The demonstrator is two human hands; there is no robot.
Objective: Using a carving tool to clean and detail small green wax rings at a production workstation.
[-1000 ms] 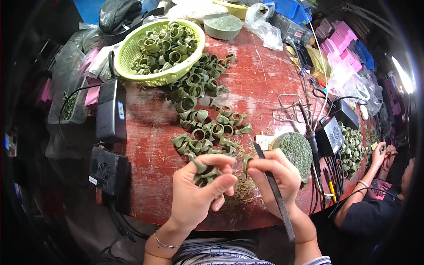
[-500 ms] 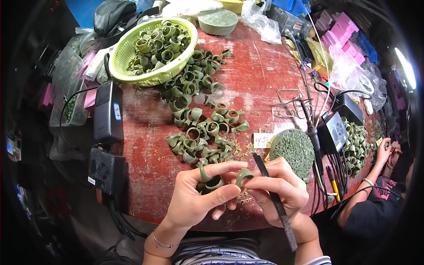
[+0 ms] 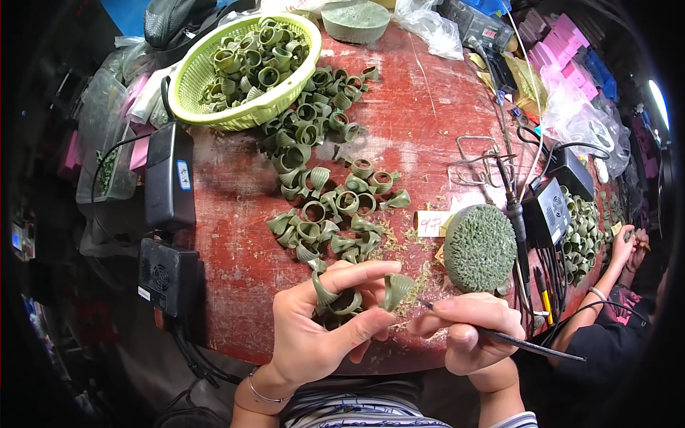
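Observation:
Between the thumb and fingers of my left hand [image 3: 314,332] is a green wax-like ring [image 3: 397,291], its flared, ridged side facing up. Another green ring [image 3: 323,289] loops round my left index finger. My right hand [image 3: 479,334] grips a thin dark file [image 3: 539,349], turned edge-on, its tip close to the held ring but apart from it. Many similar rings [image 3: 347,204] lie loose on the red table [image 3: 242,285] beyond my left hand. More of them fill a yellow-green basket [image 3: 246,118] at the far left.
A round, rough-topped green block [image 3: 479,248] stands right of a small white card [image 3: 431,223]. Black power boxes [image 3: 168,274] line the left edge; another black box [image 3: 546,214], cables and a pen-like tool [image 3: 515,214] are at right. A co-worker's hands [image 3: 628,250] are at far right.
My right hand has moved slightly right and down, away from the held ring. The file has swung from steeply slanted to nearly level. My left hand has turned the ring more upright.

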